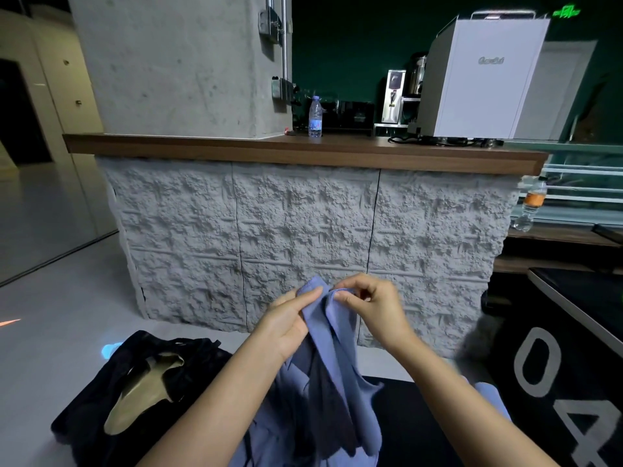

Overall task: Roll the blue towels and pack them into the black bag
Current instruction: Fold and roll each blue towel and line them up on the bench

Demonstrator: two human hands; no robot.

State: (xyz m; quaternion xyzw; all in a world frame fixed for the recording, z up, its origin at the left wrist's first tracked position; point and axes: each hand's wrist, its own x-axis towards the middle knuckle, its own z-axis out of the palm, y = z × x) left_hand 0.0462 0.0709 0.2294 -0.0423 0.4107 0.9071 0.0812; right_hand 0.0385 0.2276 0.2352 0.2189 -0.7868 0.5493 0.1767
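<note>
A blue towel [332, 372] hangs crumpled in front of me, held up by its top edge. My left hand [290, 320] pinches the towel's upper left fold between thumb and fingers. My right hand [374, 308] pinches the upper right fold, close beside the left. The towel's lower part drapes down over a dark surface. The black bag [101, 399] lies on the floor at the lower left, its mouth gaping and showing a tan lining [141, 396]. More blue cloth [488, 399] shows behind my right forearm.
A rough grey stone counter [303, 230] with a wooden top [303, 151] stands straight ahead. On it sit a water bottle [315, 116] and a white machine [485, 75]. A black panel with white numerals [556, 365] lies at the right. Pale floor [50, 315] spreads left.
</note>
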